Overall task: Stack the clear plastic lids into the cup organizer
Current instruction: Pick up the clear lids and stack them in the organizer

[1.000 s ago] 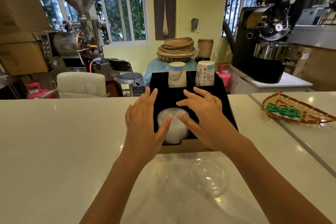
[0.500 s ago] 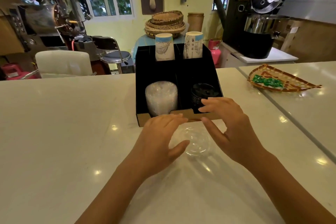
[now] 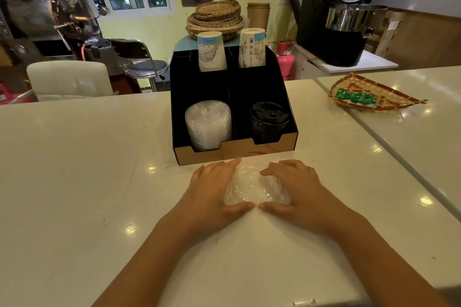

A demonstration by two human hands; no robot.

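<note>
Here the white counter (image 3: 74,182) is glossy, dotted with reflected ceiling lights, and a seam splits it from a second slab on the right. Both hands cup a small pile of clear lids (image 3: 254,187) lying on the counter just in front of the organizer (image 3: 234,151). The left hand (image 3: 212,192) curves around the pile's left side and the right hand (image 3: 296,189) around its right, fingers bent over the top and thumbs nearly meeting at the near edge.

The organizer is black inside with a cardboard front. Its front left bay holds a stack of clear lids (image 3: 208,124); the front right bay holds black lids (image 3: 268,119). Two paper cups (image 3: 212,51) stand upside down in the rear bays.

A woven tray (image 3: 374,96) with green packets sits on the right slab, well apart from the hands. Behind the counter are a white chair (image 3: 68,80), a chrome stool (image 3: 147,67), stacked baskets (image 3: 215,17), a pink canister (image 3: 285,57), windows and dark roasting machines (image 3: 344,20) on either side.
</note>
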